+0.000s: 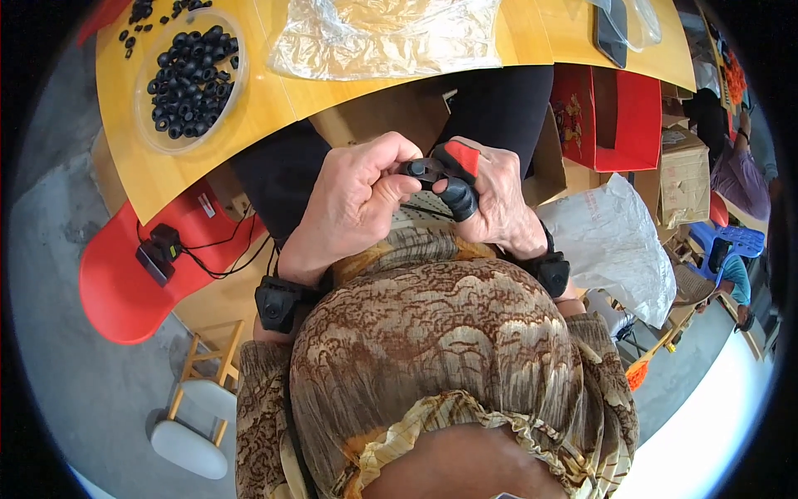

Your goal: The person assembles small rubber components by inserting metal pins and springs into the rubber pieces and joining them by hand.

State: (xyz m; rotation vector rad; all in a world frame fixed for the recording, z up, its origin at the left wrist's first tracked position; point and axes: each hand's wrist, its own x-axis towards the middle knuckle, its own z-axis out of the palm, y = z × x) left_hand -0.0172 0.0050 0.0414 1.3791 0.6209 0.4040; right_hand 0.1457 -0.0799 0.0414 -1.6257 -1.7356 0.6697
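Above my lap, both hands are close together. In my left hand (357,191) the thumb and forefinger pinch a small round black part (414,168), like the pieces in the tub. My right hand (497,195) is closed around a pair of cutters (431,171) with dark metal jaws and red-and-black grips. Those jaws meet the black part at my left fingertips; the exact contact is too small to tell. A clear round tub (242,83) stands on the yellow table (274,125) at the left, holding many small black ring-like parts (193,83).
More loose black parts (143,10) lie behind the tub. A clear plastic sheet (382,37) covers the table's middle. Right of my lap are a red box (628,116) and a white plastic bag (611,241). A red stool (125,283) at left carries a black device (158,254) with cables.
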